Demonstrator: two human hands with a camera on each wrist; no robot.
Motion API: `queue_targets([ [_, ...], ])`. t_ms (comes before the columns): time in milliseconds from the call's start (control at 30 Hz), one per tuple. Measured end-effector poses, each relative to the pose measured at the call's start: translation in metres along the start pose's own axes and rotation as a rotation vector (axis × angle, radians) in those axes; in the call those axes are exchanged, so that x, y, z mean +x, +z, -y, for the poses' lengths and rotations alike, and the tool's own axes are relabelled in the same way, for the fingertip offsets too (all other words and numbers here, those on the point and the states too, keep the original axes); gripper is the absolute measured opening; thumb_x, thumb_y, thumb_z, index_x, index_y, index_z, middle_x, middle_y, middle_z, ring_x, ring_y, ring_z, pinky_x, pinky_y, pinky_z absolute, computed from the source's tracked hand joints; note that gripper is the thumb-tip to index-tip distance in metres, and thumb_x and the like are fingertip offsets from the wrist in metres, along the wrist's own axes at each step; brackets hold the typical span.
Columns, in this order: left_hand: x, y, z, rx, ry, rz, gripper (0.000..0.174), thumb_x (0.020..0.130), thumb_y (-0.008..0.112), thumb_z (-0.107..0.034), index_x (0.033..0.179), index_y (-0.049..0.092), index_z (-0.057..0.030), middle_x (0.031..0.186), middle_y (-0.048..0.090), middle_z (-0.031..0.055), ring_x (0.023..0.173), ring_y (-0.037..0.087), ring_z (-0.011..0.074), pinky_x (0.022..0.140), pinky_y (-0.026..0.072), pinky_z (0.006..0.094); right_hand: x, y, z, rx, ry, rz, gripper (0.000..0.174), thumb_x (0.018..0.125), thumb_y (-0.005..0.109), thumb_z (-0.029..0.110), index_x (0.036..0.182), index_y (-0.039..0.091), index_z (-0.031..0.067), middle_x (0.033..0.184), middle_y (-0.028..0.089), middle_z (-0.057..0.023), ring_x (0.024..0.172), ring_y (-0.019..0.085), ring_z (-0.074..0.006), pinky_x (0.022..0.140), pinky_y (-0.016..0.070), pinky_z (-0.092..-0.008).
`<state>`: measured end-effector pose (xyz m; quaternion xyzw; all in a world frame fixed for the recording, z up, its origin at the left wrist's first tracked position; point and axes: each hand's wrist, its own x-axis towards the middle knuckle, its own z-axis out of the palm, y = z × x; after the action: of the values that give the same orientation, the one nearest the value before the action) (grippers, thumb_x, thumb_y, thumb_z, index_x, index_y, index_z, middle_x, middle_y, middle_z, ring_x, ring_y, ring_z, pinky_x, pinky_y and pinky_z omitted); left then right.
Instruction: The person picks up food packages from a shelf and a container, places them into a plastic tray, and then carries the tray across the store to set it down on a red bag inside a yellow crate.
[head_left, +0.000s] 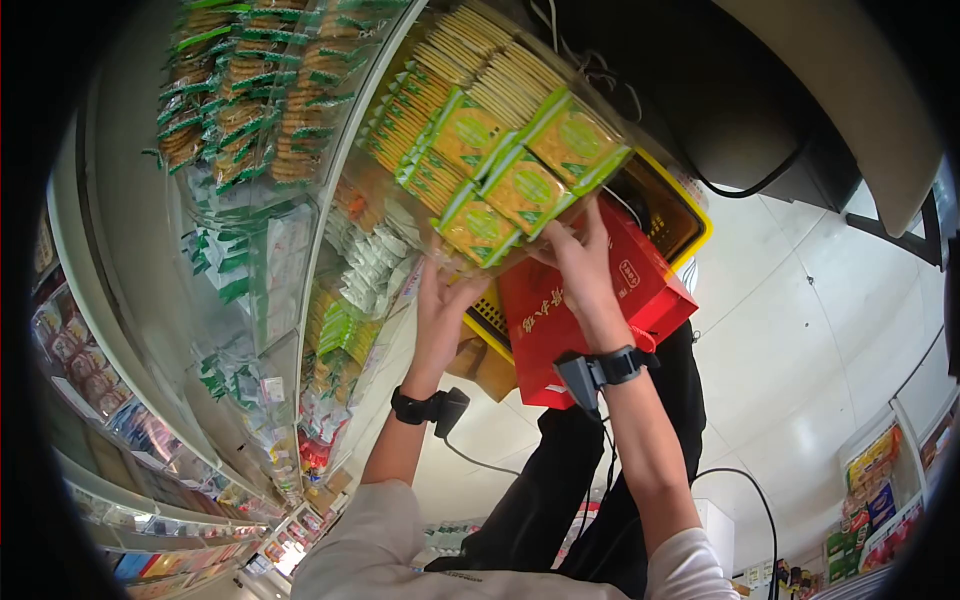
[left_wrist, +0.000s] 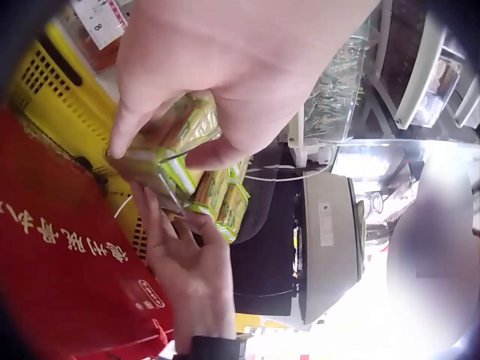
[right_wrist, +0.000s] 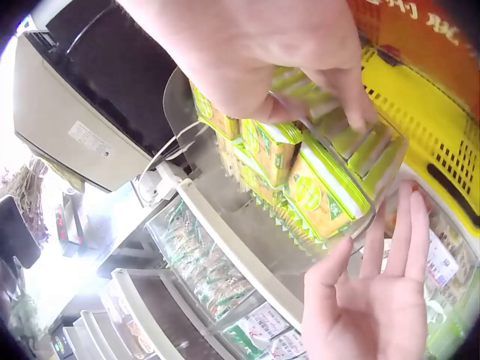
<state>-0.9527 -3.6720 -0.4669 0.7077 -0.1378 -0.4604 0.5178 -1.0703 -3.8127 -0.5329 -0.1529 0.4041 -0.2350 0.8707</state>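
A clear plastic bin (right_wrist: pixel 177 101) packed with green-and-yellow packets of crackers (head_left: pixel 525 190) is held tilted between both hands in front of the shelf. My left hand (head_left: pixel 440 315) grips its near left corner, with thumb and fingers on either side of the plastic. At the near right, my right hand (head_left: pixel 585 270) holds the front wall, thumb to one side and fingers to the other. The packets stand in tight rows, their printed faces toward me in the head view. Below the bin, a red gift box (head_left: pixel 600 310) with pale lettering sits in a yellow basket (head_left: pixel 708 222).
Shelves with clear bins of green-edged biscuit packs (head_left: pixel 250 95) run along the left. A dark-fronted machine with a pale casing (right_wrist: pixel 82 127) and a loose white cable (right_wrist: pixel 171 142) stands beyond the bin. More packaged goods (head_left: pixel 875 490) line shelves at the right.
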Motion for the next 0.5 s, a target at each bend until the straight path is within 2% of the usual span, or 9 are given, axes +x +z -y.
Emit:
queue_targets([
  [100,0.013,-0.003,-0.006,-0.066,0.063,-0.121,0.073,0.102,0.051,-0.002,0.162,0.010,-0.0091,0.145,0.046,0.0215,0.131,0.053,0.0296,0.113,0.0460,0.0473,0.017,0.026,-0.006,0.013,-0.027,-0.010,0.091,0.094,0.055,-0.003,0.164,-0.001,0.0151,0.102,0.069,-0.0121,0.077,0.066,-0.0125,0.064,0.0549,-0.0266],
  [200,0.025,-0.012,-0.006,-0.048,0.064,-0.196,0.071,0.102,0.052,-0.005,0.161,0.011,-0.0060,0.148,0.044,0.0226,0.133,0.052,0.0283,0.113,0.0452,0.0445,0.043,0.042,-0.017,-0.078,-0.104,-0.002,0.094,0.091,0.056,-0.002,0.164,-0.002,0.0125,0.083,0.067,-0.0075,0.062,0.058,-0.0092,0.055,0.0468,-0.0253],
  [300,0.038,-0.020,0.005,0.058,0.056,-0.220,0.069,0.104,0.054,-0.012,0.160,0.015,-0.0031,0.148,0.044,0.0224,0.134,0.052,0.0266,0.111,0.0447,0.0386,0.065,0.059,-0.022,-0.109,-0.119,0.003,0.096,0.089,0.058,0.001,0.163,-0.002,0.0100,0.074,0.064,-0.0056,0.056,0.054,-0.0102,0.053,0.0439,-0.0258],
  [433,0.027,-0.016,0.011,0.281,0.023,-0.170,0.064,0.104,0.053,-0.011,0.158,0.019,-0.0011,0.146,0.046,0.0224,0.132,0.053,0.0264,0.109,0.0437,0.0352,0.110,0.073,-0.043,-0.214,-0.165,-0.038,0.097,0.087,0.061,0.005,0.162,0.000,0.0046,0.077,0.066,-0.0090,0.058,0.060,-0.0150,0.055,0.0484,-0.0285],
  [467,0.018,-0.009,0.011,0.304,0.008,-0.149,0.062,0.105,0.053,-0.010,0.157,0.021,-0.0007,0.146,0.047,0.0224,0.132,0.054,0.0264,0.109,0.0435,0.0344,0.112,0.071,-0.041,-0.305,-0.048,-0.039,0.099,0.090,0.062,0.007,0.163,-0.006,0.0113,0.103,0.067,-0.0134,0.082,0.068,-0.0195,0.072,0.0596,-0.0319],
  [500,0.011,-0.006,0.010,0.286,-0.015,-0.128,0.061,0.104,0.053,-0.010,0.157,0.022,-0.0008,0.146,0.046,0.0220,0.132,0.054,0.0260,0.108,0.0440,0.0343,0.112,0.069,-0.045,-0.369,-0.027,-0.051,0.100,0.090,0.062,0.007,0.163,-0.006,0.0112,0.102,0.068,-0.0135,0.082,0.068,-0.0195,0.072,0.0595,-0.0319],
])
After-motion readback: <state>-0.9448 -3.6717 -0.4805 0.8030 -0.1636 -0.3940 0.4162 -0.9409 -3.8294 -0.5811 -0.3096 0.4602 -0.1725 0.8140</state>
